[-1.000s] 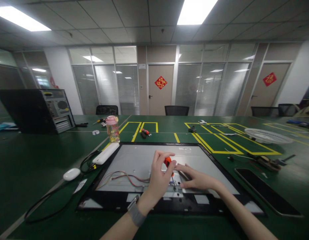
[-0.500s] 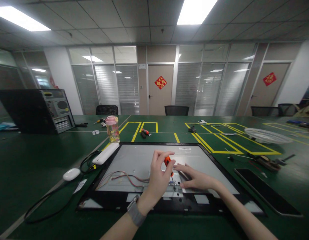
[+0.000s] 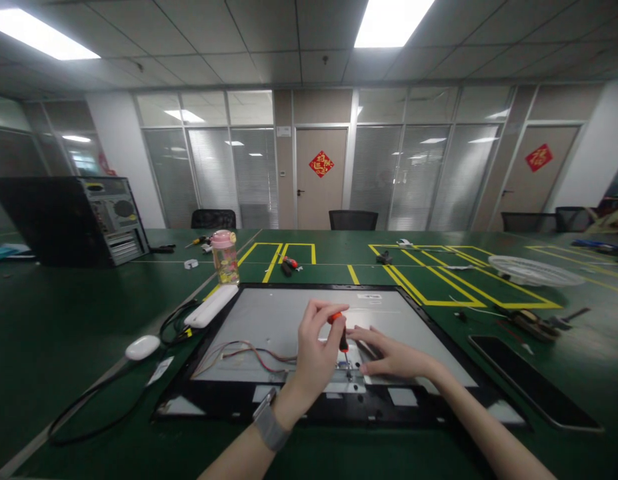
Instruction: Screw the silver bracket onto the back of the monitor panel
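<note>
A flat display panel (image 3: 283,313) with a grey metal back and black frame lies in front of me. My left hand (image 3: 313,347) is closed around a red and black screwdriver (image 3: 344,343). The tool stands nearly upright, its tip down at a small metal bracket area (image 3: 345,387) near the panel's lower middle. Beside it, my right hand (image 3: 396,357) lies with fingers stretched out over the same area, touching the panel. What is under its fingers is partly hidden. Thin coloured wires (image 3: 261,357) run left across the panel from beneath my left hand.
A black phone-like slab (image 3: 533,383) lies at the right, near a dark tool (image 3: 531,323). At the left are a white power strip (image 3: 212,308), a black cable (image 3: 96,400), a white mouse (image 3: 143,347) and a pink-lidded bottle (image 3: 225,259). A computer case (image 3: 63,220) stands farther back.
The screwdriver has turned within my left fingers, showing more of its black side now. Both hands keep nearly the same place on the panel.
</note>
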A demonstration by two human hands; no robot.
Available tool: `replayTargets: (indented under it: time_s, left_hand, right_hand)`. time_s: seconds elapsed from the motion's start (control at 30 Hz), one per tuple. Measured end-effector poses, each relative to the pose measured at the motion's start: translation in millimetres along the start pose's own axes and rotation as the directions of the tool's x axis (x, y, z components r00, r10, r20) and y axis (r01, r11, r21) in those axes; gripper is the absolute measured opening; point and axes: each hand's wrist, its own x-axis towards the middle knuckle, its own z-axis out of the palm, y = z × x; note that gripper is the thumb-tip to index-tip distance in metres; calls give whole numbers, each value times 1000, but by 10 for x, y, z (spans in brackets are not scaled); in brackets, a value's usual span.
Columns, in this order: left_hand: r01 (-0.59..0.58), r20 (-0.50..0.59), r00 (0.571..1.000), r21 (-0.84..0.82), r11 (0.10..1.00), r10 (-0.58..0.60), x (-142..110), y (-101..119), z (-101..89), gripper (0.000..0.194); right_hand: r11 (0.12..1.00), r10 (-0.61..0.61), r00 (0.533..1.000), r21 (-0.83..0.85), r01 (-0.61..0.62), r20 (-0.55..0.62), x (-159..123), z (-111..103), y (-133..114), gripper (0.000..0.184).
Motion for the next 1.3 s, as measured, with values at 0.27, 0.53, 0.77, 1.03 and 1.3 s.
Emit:
replayTargets:
  time_s: [0.27,0.53,0.77,1.03,1.3]
  left_hand:
    - [44,46,998,-27,999,-43,-32,-15,12,21]
    - [84,37,996,-45,995,-82,23,24,-4,28]
    - [14,29,999,-19,1000,-14,6,0,2,24]
    - [83,7,997,-48,995,-83,33,4,-18,26]
    - [43,21,999,-16,999,-43,1,8,12,18]
  right_hand:
    - [1000,9,1000,-4,-9,1,-13,-10,-28,77]
    - [999,46,999,9,-46,8,-17,-18,-68,79]
    - [1000,6,1000,1,-6,1,-8,-8,-30,77]
    - [1000,20,1000,-5,-20,0,-10,-13,-30,76]
    - [1000,8,1000,7,-8,3,-13,-16,-63,77]
